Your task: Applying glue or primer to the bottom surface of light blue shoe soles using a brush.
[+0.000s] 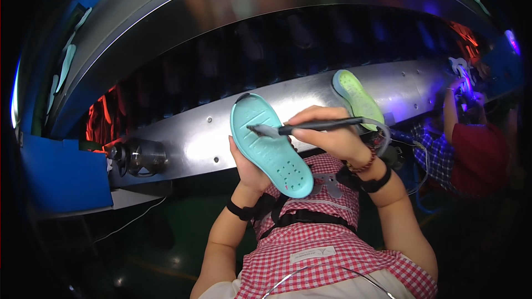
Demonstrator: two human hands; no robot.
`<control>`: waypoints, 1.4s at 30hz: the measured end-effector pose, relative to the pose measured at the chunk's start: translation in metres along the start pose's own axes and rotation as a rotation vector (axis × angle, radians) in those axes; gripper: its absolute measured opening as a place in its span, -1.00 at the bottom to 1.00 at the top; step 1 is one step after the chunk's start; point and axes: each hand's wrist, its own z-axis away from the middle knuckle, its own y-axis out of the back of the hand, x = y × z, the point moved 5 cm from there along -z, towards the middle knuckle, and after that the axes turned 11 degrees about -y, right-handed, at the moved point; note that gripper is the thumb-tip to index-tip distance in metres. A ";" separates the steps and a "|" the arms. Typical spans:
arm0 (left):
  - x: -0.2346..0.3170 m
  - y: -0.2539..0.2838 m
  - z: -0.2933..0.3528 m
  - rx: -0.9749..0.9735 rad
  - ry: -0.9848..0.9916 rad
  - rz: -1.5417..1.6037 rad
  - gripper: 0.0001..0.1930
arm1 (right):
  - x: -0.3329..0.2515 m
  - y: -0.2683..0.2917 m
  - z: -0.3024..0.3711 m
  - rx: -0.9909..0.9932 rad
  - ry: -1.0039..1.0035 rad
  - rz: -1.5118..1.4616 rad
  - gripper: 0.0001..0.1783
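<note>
My left hand (252, 173) is closed round the edge of a turquoise shoe sole (265, 158), holding it tilted above the metal ledge. Shallow grooves cross the upper part of the sole, and small holes cluster at its lower end. A dark patch shows on its top edge. In my right hand (335, 138) is a brush (318, 125) with a black handle, gripped like a pen. Its bristles rest against the grooved face of the sole. A pale tube runs from the handle's back end past my wrist.
A yellow-green sole (360, 99) lies on the metal ledge (183, 135), right of my hands. Beyond runs a dark slotted conveyor (252, 47). A clear jar-like container (148, 156) stands left, beside a blue panel (66, 174). At right, another person (479, 155) works with white straps (460, 69).
</note>
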 end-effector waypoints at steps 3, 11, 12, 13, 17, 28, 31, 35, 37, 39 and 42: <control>-0.002 -0.005 -0.004 0.149 -0.070 0.095 -0.30 | 0.009 -0.014 0.000 -0.128 0.016 0.068 -0.79; 0.011 -0.008 -0.004 0.242 -0.186 -0.036 -0.21 | 0.011 -0.008 0.014 -0.170 0.048 0.069 -0.77; 0.014 -0.008 -0.006 0.164 -0.206 -0.074 -0.16 | 0.009 -0.016 0.019 -0.271 0.138 0.139 -0.77; 0.020 -0.006 -0.013 0.120 -0.267 -0.097 -0.14 | 0.004 -0.018 0.022 -0.356 0.200 0.141 -0.76; 0.038 -0.007 -0.015 0.289 -0.473 -0.173 -0.14 | 0.003 0.001 0.017 -0.103 0.176 0.073 -0.78; 0.063 -0.027 -0.017 0.168 -0.658 -0.304 -0.11 | 0.012 -0.004 0.024 -0.255 0.145 0.121 -0.76; 0.064 -0.026 -0.011 0.194 -0.576 -0.260 -0.10 | 0.014 -0.004 0.026 -0.369 0.146 -0.065 -0.77; 0.057 -0.041 -0.013 0.053 -0.481 -0.085 -0.15 | 0.036 0.001 0.022 -0.247 -0.097 -0.418 -0.80; 0.042 -0.046 -0.005 0.165 -0.384 -0.036 -0.25 | 0.039 -0.005 0.023 -0.209 -0.110 -0.631 -0.80; 0.026 -0.044 0.002 0.078 -0.317 -0.007 -0.28 | 0.034 -0.011 0.027 -0.192 -0.112 -0.555 -0.80; 0.023 -0.014 0.001 0.041 -0.086 -0.101 -0.36 | 0.013 -0.014 0.035 -0.213 -0.093 -0.094 -0.79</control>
